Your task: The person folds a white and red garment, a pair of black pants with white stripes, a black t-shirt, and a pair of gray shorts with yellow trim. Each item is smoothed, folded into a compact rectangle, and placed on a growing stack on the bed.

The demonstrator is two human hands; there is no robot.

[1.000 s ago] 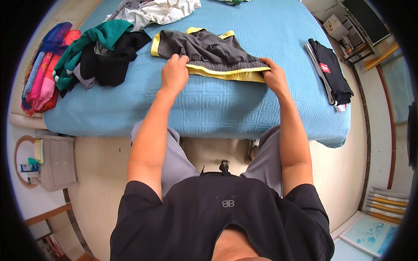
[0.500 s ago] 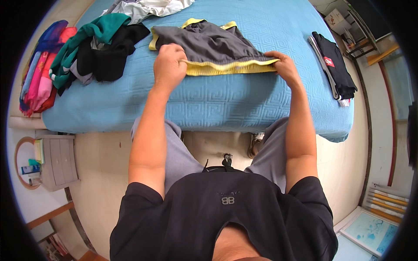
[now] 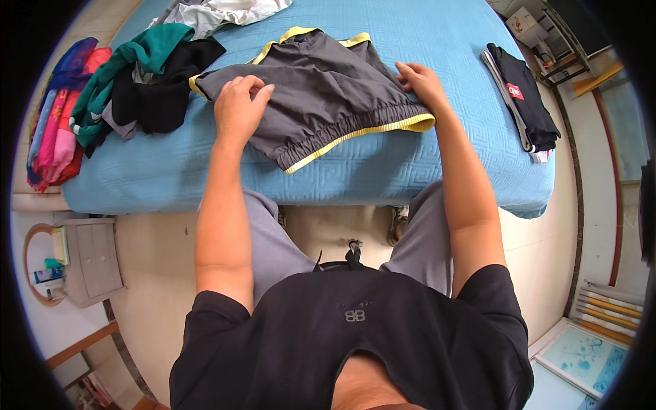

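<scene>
A dark grey garment with yellow trim [image 3: 328,89] lies crumpled near the front of the blue bed. Its gathered hem, edged in yellow, faces me and slants down to the left. My left hand [image 3: 239,109] rests over the garment's left part, fingers curved and thumb held apart, gripping nothing that shows. At the right end of the hem is my right hand [image 3: 422,85], its fingers loosely spread above the cloth. The wrist hides a little of the hem's right corner.
Left on the bed are a heap of black and green clothes [image 3: 154,89] and folded pink and blue cloths [image 3: 65,123]. White clothing [image 3: 225,14] lies at the back. A folded black garment [image 3: 526,102] sits near the right edge. A small drawer cabinet [image 3: 96,260] stands at left.
Both hands have let go of the hem. The left hand has moved left onto the cloth, the right hand upward. The hem's left end has swung nearer to me, and the garment spreads wider.
</scene>
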